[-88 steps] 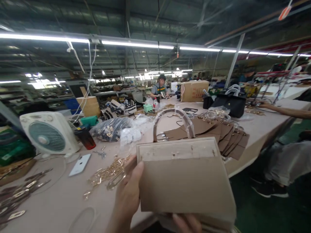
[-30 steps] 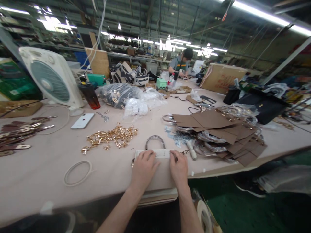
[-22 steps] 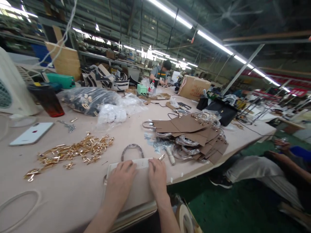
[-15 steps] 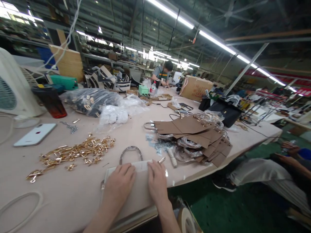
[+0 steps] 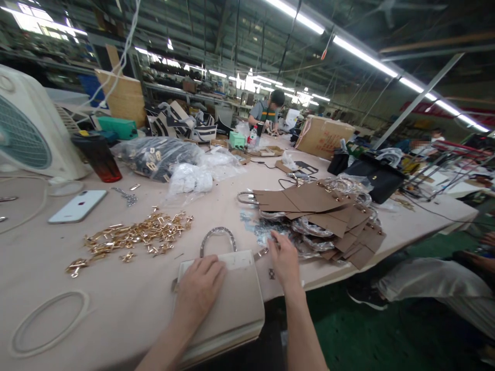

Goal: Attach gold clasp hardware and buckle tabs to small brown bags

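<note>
My left hand (image 5: pixel 201 282) lies flat on a pale beige handbag (image 5: pixel 240 299), its fingers stretched out and slightly apart. The bag lies at the table's front edge, and its arched handle (image 5: pixel 218 230), wrapped in clear film, points away from me. Beyond the bag's right side, my right hand (image 5: pixel 285 257) reaches down to the table with its fingers bent together. Whatever is under or in those fingers is hidden. A small metal fitting (image 5: pixel 262 252) lies between that hand and the bag.
Gold-coloured hardware (image 5: pixel 135 237) is heaped at left, near a phone (image 5: pixel 77 206) and a tumbler (image 5: pixel 101 159). Brown bag panels (image 5: pixel 328 216) with wrapped handles are stacked at right. A fan (image 5: pixel 27 123) stands far left. A co-worker (image 5: pixel 266 113) bends over the table farther back.
My right hand has left the bag and moved right, over the spot where a short whitish cylinder lay. My left hand stays on the bag. The whole view has shifted slightly.
</note>
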`<state>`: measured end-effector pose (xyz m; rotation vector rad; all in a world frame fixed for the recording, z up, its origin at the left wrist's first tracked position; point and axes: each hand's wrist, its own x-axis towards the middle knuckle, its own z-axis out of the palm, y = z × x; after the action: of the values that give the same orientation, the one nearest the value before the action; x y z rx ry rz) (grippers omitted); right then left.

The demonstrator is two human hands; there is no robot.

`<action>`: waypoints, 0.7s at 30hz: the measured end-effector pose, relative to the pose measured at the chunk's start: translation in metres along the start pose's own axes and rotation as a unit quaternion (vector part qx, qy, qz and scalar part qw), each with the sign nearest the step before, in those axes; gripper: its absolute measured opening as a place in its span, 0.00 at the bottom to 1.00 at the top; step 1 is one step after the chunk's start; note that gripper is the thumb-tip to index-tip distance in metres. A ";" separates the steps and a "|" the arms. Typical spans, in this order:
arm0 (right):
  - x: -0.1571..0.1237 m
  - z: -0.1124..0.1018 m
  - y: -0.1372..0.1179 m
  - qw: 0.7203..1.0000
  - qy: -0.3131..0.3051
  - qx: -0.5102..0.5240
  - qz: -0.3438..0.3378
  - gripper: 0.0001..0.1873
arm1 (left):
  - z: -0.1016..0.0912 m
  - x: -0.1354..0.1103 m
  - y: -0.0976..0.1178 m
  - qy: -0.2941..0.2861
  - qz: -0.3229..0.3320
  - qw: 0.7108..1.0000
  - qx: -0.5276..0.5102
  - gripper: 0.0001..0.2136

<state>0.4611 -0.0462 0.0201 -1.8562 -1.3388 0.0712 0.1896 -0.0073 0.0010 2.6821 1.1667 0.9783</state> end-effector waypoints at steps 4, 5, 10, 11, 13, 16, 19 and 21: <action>0.052 0.006 0.014 0.991 -0.124 -0.014 -0.057 0.16 | 0.003 -0.002 -0.003 -0.001 -0.031 0.999 -0.028 0.13; 0.060 0.009 0.016 0.988 -0.141 -0.024 -0.060 0.16 | 0.003 -0.002 -0.003 0.002 -0.041 0.999 -0.032 0.15; 0.079 0.022 0.024 0.984 -0.173 -0.019 -0.048 0.07 | -0.008 -0.001 0.004 -0.002 -0.075 0.996 -0.047 0.16; 0.080 0.022 0.027 0.983 -0.178 -0.013 -0.044 0.06 | -0.011 -0.001 0.006 -0.004 -0.082 0.996 -0.044 0.17; 0.082 0.022 0.033 0.981 -0.187 0.003 -0.043 0.04 | -0.014 -0.001 0.009 -0.011 -0.099 0.994 -0.039 0.19; 0.078 0.017 0.034 0.985 -0.163 0.048 -0.032 0.08 | -0.015 0.001 0.008 -0.032 -0.120 0.991 -0.045 0.21; 0.061 0.009 0.010 0.982 -0.140 0.128 0.013 0.14 | -0.015 0.003 0.004 -0.047 -0.129 0.989 -0.055 0.21; 0.043 0.005 -0.018 0.966 -0.192 0.175 0.016 0.16 | -0.015 0.004 0.002 -0.048 -0.134 0.988 -0.054 0.21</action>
<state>0.4639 -0.0070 0.0457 -1.6092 -1.4416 0.6718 0.1842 -0.0090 0.0152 2.3800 1.3654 0.8341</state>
